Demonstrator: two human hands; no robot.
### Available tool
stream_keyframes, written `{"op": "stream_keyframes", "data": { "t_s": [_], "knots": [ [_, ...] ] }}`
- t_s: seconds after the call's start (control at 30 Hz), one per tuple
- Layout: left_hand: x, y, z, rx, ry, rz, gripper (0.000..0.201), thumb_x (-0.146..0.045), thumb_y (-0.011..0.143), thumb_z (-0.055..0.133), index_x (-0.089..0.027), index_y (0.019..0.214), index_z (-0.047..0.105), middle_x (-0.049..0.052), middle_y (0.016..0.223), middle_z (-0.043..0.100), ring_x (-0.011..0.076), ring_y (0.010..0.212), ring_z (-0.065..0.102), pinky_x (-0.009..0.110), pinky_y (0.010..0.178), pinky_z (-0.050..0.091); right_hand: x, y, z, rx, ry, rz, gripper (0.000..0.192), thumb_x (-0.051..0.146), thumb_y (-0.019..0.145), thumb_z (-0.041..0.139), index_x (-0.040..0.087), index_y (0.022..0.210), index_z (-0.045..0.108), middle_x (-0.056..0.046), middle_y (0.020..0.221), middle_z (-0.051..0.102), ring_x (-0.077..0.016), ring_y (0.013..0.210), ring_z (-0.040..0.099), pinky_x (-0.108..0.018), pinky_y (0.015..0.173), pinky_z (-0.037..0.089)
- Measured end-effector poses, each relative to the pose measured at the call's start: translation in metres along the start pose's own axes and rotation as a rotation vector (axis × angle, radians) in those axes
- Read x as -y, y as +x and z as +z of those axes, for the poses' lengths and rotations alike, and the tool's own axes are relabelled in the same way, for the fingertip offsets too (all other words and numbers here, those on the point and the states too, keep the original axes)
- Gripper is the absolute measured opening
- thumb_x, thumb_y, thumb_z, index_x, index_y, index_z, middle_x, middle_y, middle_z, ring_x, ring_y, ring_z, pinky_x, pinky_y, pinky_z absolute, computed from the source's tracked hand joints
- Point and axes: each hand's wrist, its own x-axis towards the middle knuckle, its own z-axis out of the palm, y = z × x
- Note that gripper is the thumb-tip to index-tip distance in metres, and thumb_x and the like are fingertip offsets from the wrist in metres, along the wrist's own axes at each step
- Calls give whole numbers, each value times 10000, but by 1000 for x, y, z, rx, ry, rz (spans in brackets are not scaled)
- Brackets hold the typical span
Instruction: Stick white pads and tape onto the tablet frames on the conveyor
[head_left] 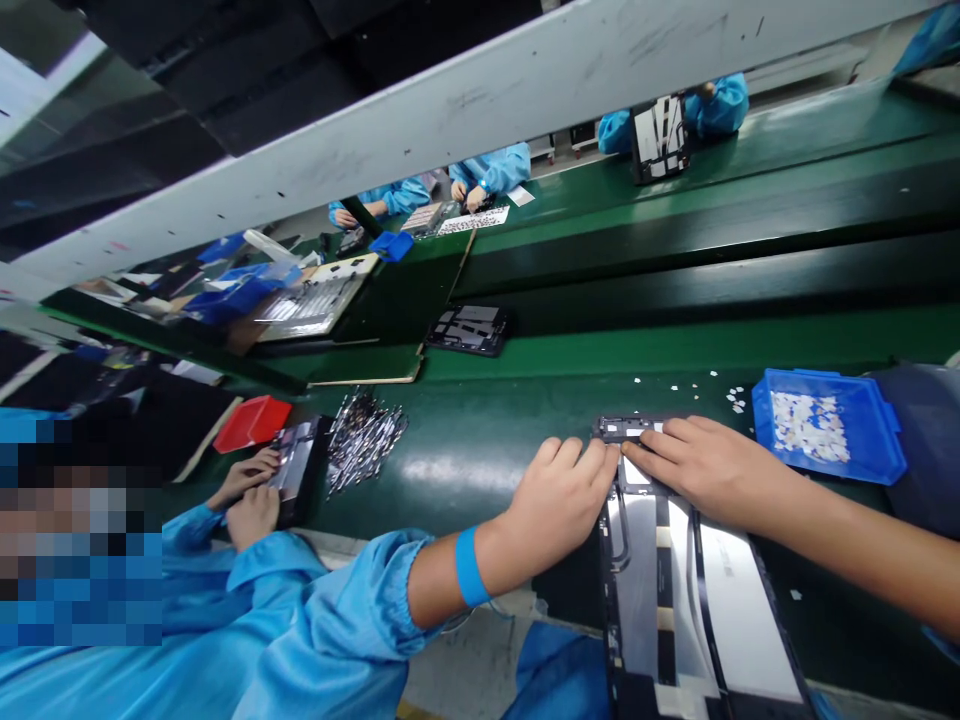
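An opened tablet (651, 580) lies at the table's near edge, its inside facing up, with silver battery panels, a black flex strip and a dark frame. My left hand (562, 490), with a blue band on its wrist, has curled fingers pinched together at the tablet's upper left corner. My right hand (694, 465) reaches in from the right, its fingertips pressed together on the small board section (624, 428) at the tablet's top end. The fingertips of both hands nearly meet. Anything small between them is hidden.
A blue tray (889, 440) of small white pieces stands right; loose white bits (736, 398) lie nearby. Another tablet (469, 328) rests further back. At left, a co-worker's hands (255, 500) hold a device beside a pile of thin dark parts (364, 440) and a red tray (251, 422).
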Motion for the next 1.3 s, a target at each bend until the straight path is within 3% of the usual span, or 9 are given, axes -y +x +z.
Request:
{"op": "stream_keyframes", "data": {
  "t_s": [0.3,0.67,0.93,1.07,1.17,1.3],
  "knots": [
    [-3,0,1,-16,37,0,416,-177,1045,422,-78,1427,555,114,1120,671,252,894,580,419,730,431,1,1,0,20,-17,0,416,102,931,565,116,1333,671,-124,1076,727,-232,827,574,-380,729,399],
    [5,-3,-1,20,-45,15,453,-160,1031,441,-122,1474,522,135,1217,674,259,959,592,420,800,455,2,-3,4,-7,-1,34,425,101,948,550,128,1358,658,-133,1101,730,-231,866,586,-365,761,418],
    [0,-20,5,-31,-86,-19,467,-118,992,489,-219,1442,568,126,1457,619,271,1056,616,431,870,466,3,-3,2,2,23,48,381,110,961,560,142,1323,674,-123,1099,731,-238,885,602,-374,769,443],
    [3,-21,12,-69,-249,-51,490,-98,991,476,-237,1454,557,133,1447,624,280,1119,622,448,912,486,-1,-4,7,-44,86,74,370,110,984,535,162,1322,678,-117,1161,746,-237,924,638,-384,795,492],
    [5,-26,20,-164,-545,-193,486,-105,998,457,-217,1464,536,133,1420,619,272,1242,584,450,1013,491,-5,-14,5,-180,207,225,349,121,1024,477,174,1293,694,-105,1204,759,-225,1006,678,-384,883,536],
    [-2,-39,36,-191,-951,-464,499,-213,999,501,-202,1498,495,117,1288,608,229,1138,599,413,1001,521,2,-54,-1,-336,360,712,329,259,1065,458,218,1279,705,-92,1241,753,-250,1142,690,-420,978,553]
  ]
}}
